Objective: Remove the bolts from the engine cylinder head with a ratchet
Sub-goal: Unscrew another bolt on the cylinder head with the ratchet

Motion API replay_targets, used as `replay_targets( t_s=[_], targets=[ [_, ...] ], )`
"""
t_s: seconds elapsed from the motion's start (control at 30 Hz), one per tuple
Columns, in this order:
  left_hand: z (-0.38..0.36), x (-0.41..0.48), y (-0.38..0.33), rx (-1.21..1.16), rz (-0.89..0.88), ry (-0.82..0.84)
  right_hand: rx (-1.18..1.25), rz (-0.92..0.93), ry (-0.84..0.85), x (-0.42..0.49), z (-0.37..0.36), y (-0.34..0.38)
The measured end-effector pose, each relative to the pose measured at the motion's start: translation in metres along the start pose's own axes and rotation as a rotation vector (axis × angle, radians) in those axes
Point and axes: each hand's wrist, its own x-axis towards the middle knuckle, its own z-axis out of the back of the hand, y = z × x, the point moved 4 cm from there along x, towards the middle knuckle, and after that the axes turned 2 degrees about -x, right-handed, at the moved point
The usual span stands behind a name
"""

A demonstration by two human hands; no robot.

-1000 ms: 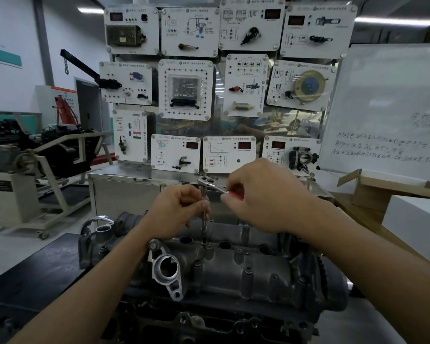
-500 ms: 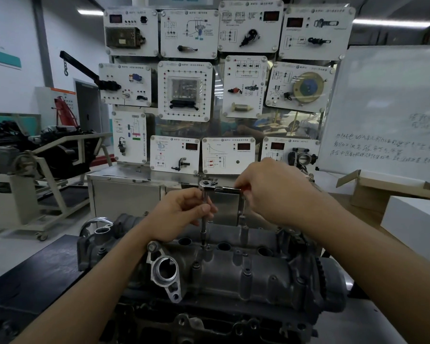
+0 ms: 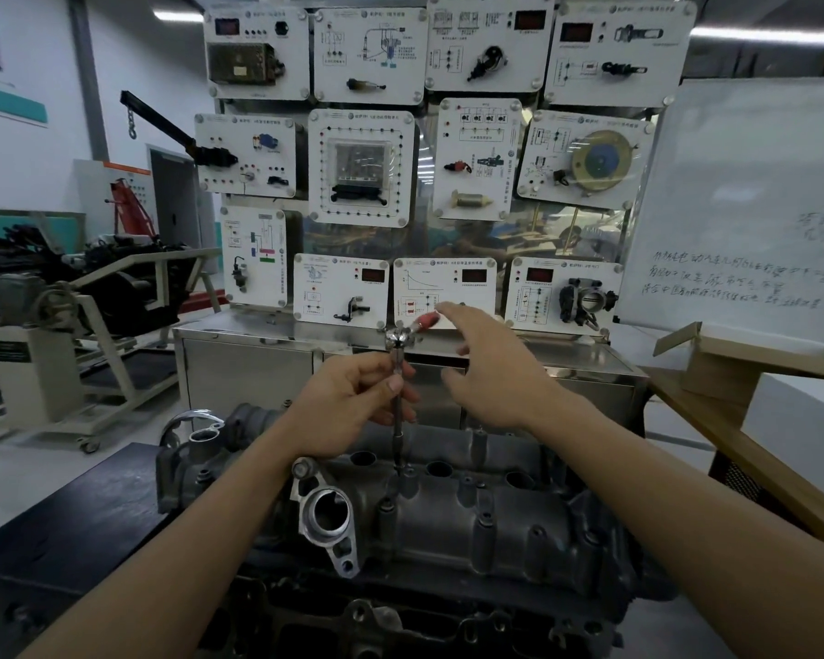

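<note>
The grey engine cylinder head (image 3: pixel 510 530) lies in front of me on a dark bench. A ratchet (image 3: pixel 399 338) with a red handle stands upright on a long extension, its socket seated on a bolt (image 3: pixel 404 469) near the head's far edge. My left hand (image 3: pixel 348 401) pinches the extension shaft just below the ratchet head. My right hand (image 3: pixel 488 368) hovers beside the red handle with fingers spread, one fingertip near or on the handle. Several more bolts (image 3: pixel 481 518) stand along the head.
A steel cabinet (image 3: pixel 248 363) with a board of white training panels (image 3: pixel 360 166) rises behind the head. A whiteboard (image 3: pixel 752 206) and cardboard boxes (image 3: pixel 733 359) on a wooden table are at the right. An engine on a stand (image 3: pixel 67 297) is at the left.
My right hand has let go of the ratchet handle and opened. The handle has swung away from me toward the far right. My left hand keeps its pinch on the extension.
</note>
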Motion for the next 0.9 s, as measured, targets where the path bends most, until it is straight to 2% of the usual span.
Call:
replay_targets(
  t_s=[0.07, 0.2, 0.33, 0.7, 0.83, 0.9],
  targets=[
    [0.003, 0.000, -0.003, 0.005, -0.040, -0.072, -0.051, 0.013, 0.055, -0.003, -0.003, -0.001],
    [0.011, 0.000, -0.004, 0.008, -0.094, -0.217, -0.072, 0.093, 0.379, -0.012, -0.026, 0.010],
    [0.013, -0.001, -0.003, 0.064, -0.102, -0.258, -0.166, 0.106, 0.524, -0.015, -0.050, 0.022],
    [0.014, -0.002, -0.001, 0.135, -0.082, -0.242, -0.188, 0.046, 0.585, 0.000, -0.074, 0.024],
    [0.014, -0.002, -0.001, 0.130, -0.065, -0.259, -0.131, 0.000, 0.566, 0.000, -0.070, 0.021],
    [0.014, -0.001, 0.000, 0.135, -0.059, -0.268, -0.028, -0.027, 0.534, 0.001, -0.061, 0.019]
  ],
)
